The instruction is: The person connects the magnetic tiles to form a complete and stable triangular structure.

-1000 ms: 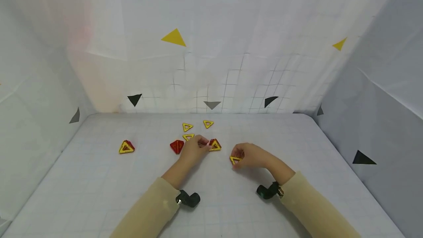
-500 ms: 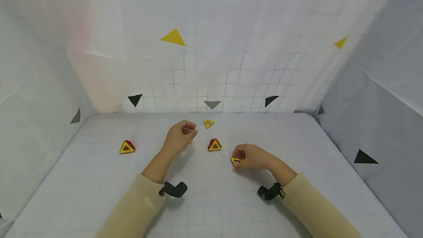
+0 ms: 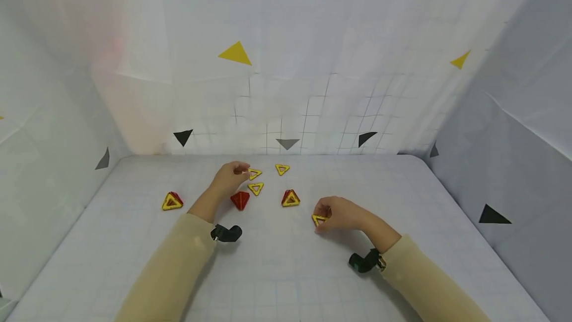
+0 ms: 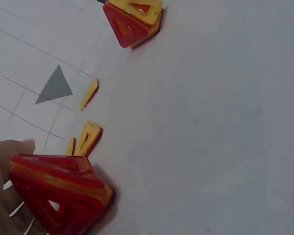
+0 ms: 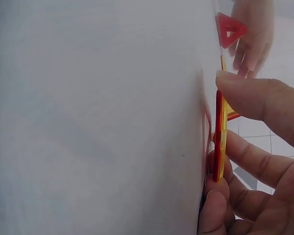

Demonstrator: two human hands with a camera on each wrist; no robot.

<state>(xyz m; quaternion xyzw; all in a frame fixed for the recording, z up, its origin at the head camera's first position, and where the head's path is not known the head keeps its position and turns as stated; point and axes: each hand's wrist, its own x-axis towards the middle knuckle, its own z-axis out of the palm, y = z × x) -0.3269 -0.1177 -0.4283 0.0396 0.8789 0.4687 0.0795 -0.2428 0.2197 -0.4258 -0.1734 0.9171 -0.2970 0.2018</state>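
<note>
My left hand (image 3: pixel 229 178) is at the back left of the table, thumb and fingers parted, fingertips close beside a yellow triangular magnetic tile (image 3: pixel 255 174). A second yellow tile (image 3: pixel 256 189) lies just nearer. Below that hand sits a red pyramid (image 3: pixel 240 200), large in the foreground of the left wrist view, where it covers part of the left hand (image 4: pixel 2 161). With thumb and fingers, my right hand (image 3: pixel 341 212) pinches a triangular magnetic tile (image 5: pixel 220 137), yellow on one face and red on the other, at the table surface. Contact between left fingertips and tile is unclear.
A red and yellow pyramid (image 3: pixel 291 198) stands between the hands, and another (image 3: pixel 172 201) farther left. One more yellow tile (image 3: pixel 282 169) lies near the back edge. White sheeting (image 3: pixel 357 24) with triangle markers rises behind and at both sides of the white table (image 3: pixel 277 272).
My left hand has left the middle pyramid and moved left and back to the loose yellow tiles, uncovering the red pyramid. My right hand stays in place with its tile.
</note>
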